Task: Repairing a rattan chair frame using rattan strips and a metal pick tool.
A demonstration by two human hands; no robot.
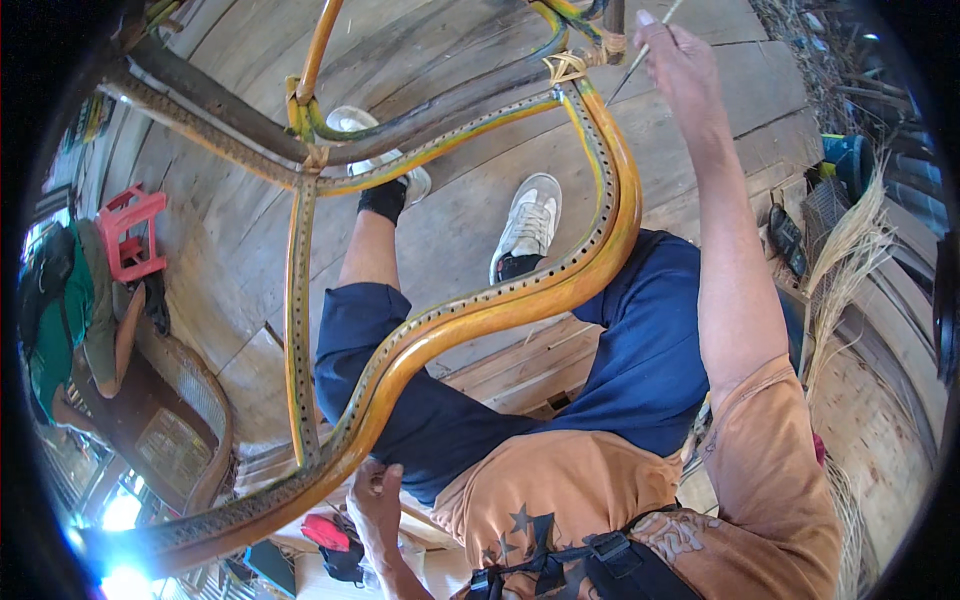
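Note:
A curved cane chair frame point(470, 318), yellow-brown with a row of small holes along its inner edge, spreads across my lap and legs. Pale strips form a binding point(566, 68) round its far right joint. Beside that joint, my right hand point(683, 75) is closed on a thin pale stick, whose lower tip slants down to the left, close to the frame. Just below the frame's near left rail is my left hand point(376, 505), its fingers curled; what they hold, if anything, is hidden.
A red plastic stool point(132, 232) stands at the left on the wooden floor point(235, 300). Another person in green point(75, 310) bends over a brown woven chair piece point(150, 430) there. Loose pale fibres point(845, 240) hang at the right, near a dark handheld object point(786, 238).

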